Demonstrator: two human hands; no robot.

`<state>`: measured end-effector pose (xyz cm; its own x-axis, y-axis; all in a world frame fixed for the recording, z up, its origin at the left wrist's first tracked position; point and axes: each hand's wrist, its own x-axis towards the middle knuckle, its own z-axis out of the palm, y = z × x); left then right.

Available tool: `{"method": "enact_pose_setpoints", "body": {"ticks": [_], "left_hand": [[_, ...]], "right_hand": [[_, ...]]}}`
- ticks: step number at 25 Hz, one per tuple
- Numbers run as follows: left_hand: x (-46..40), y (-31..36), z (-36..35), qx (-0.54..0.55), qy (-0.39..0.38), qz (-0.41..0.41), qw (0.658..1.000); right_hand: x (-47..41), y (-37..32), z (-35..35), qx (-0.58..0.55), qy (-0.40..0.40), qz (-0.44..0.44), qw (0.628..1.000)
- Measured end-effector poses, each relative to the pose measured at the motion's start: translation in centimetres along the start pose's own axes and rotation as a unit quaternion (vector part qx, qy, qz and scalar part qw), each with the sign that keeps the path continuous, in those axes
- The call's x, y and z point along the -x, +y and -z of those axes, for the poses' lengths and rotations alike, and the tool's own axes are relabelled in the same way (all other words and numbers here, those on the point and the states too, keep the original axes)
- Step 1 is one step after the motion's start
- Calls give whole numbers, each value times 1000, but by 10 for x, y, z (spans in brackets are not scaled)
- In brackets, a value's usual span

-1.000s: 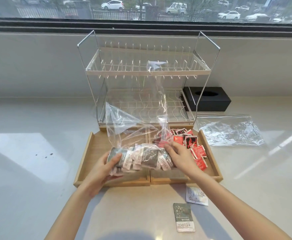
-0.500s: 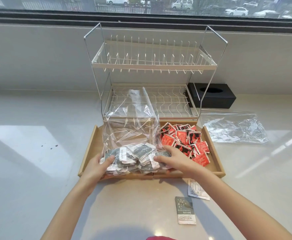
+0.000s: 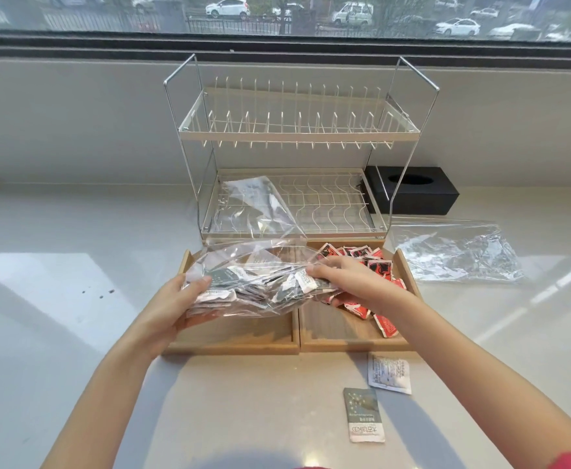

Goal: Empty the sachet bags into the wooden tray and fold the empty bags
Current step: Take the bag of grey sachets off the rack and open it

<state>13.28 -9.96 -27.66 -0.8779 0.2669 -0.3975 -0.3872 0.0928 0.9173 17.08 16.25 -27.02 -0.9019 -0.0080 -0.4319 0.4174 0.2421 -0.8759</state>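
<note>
A full clear bag [image 3: 243, 265] of grey sachets is gripped by the left hand [image 3: 175, 299] and right hand [image 3: 348, 282] over the wooden tray [image 3: 230, 346] (left compartment bare), red sachets [image 3: 378, 265] already tipped out and an emptied bag [image 3: 456, 255] left unfolded.

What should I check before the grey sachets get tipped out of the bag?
1. Left hand grips the clear bag: ok.
2. Right hand grips its other end: ok.
3. Bag is over the wooden tray's left compartment: ok.
4. Left compartment free of red sachets: ok as far as visible.
5. Bag mouth open and facing down: cannot tell.
6. Two loose sachets on the counter, outside the tray: not ok.
</note>
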Motion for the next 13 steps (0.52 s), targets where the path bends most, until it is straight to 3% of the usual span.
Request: {"method": "enact_pose_setpoints", "body": {"ticks": [7, 13], "left_hand": [[8, 16, 3, 52, 2, -15, 999], [11, 30, 6, 83, -43, 7, 996]], "right_hand": [[7, -16, 8, -112, -56, 22, 992], [10, -30, 20, -86, -93, 12, 992]]}}
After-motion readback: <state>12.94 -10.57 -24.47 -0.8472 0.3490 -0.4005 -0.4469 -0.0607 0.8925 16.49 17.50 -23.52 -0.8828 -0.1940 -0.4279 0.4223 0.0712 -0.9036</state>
